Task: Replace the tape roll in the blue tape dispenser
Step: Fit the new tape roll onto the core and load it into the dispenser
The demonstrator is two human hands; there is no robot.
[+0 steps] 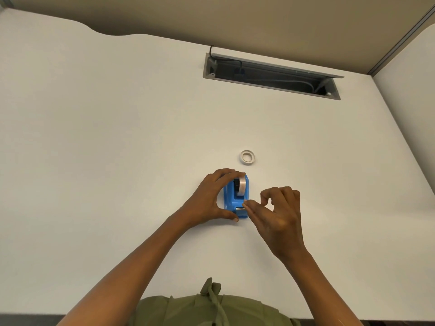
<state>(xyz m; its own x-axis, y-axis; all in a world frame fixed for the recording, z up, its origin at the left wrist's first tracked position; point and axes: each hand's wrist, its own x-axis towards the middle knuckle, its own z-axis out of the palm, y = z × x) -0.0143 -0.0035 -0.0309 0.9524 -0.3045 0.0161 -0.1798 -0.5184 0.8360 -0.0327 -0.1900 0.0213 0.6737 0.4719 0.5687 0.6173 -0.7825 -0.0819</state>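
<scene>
The blue tape dispenser [231,201] stands on the white desk [117,149] with a clear tape roll [241,186] seated in it. My left hand [209,196] grips the dispenser from its left side, fingers over the back and thumb at the front corner. My right hand [275,212] is at the front right, thumb and forefinger pinched at the tape end by the cutter blade [240,209]. A thin, nearly bare white tape ring [247,157] lies flat on the desk just beyond the dispenser.
An open grey cable tray [270,76] with black cables is recessed into the desk at the back right. A beige partition wall [235,20] runs behind the desk. My green top shows at the near edge.
</scene>
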